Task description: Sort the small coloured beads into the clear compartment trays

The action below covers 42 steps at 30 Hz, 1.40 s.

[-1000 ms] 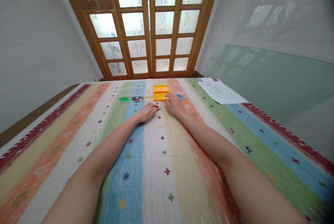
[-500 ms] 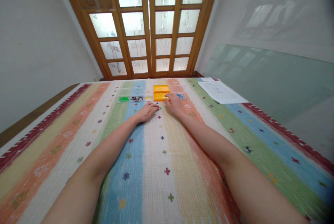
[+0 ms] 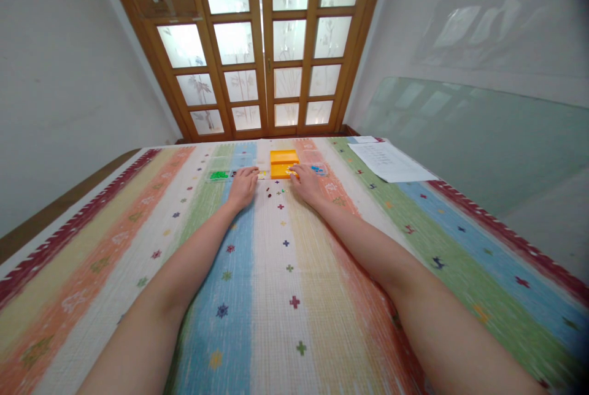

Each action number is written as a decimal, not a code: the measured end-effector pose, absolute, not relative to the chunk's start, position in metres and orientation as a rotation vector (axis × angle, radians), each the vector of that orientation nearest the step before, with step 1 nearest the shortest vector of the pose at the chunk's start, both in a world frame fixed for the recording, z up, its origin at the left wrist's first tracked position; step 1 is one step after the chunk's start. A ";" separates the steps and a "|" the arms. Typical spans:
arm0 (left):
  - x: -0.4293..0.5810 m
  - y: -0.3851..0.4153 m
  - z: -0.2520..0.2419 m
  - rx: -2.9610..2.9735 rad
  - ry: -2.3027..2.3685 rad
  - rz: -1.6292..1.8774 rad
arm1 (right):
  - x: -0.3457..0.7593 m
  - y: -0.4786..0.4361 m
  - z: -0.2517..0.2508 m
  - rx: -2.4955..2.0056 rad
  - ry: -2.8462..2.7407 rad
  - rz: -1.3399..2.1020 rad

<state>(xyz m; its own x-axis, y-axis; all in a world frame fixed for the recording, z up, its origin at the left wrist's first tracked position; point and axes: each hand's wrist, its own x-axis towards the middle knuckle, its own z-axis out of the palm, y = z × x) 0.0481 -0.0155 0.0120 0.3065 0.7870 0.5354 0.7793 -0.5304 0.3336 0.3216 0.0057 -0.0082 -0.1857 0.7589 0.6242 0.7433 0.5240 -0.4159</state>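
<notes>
My left hand (image 3: 245,187) reaches over the clear compartment box, its fingers apart near the small yellow pieces (image 3: 262,173). It partly covers the dark brown pieces (image 3: 234,173); green pieces (image 3: 219,175) lie further left. My right hand (image 3: 305,181) rests at the right edge of the open yellow case (image 3: 278,172), thumb and fingers apart over small white pieces (image 3: 291,168) in its near half. Between the hands, two small dark brown pieces (image 3: 269,195) and a tiny green piece (image 3: 283,191) lie on the cloth. The pieces' exact kind is too small to tell.
Blue pieces (image 3: 317,169) sit in a clear container right of the yellow case. A printed white sheet (image 3: 389,162) lies at the far right of the striped tablecloth (image 3: 276,297). Beyond the table are wooden glazed doors (image 3: 267,64), and a glass panel (image 3: 460,137) leans at the right wall.
My left hand has moved left and away from me, from the cloth to the clear box. Two brown pieces now show on the cloth where it was. My right hand has hardly moved.
</notes>
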 end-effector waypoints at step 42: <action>0.054 -0.021 0.012 2.774 1.048 0.564 | 0.315 -0.006 -0.001 -1.299 -2.120 0.161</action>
<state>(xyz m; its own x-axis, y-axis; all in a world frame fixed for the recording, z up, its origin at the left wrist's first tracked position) 0.0537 -0.0206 0.0124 0.6904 0.6586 0.2992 0.6125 -0.7523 0.2426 0.3146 -0.0061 -0.0005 -0.3076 0.8358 0.4547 0.7578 0.5042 -0.4141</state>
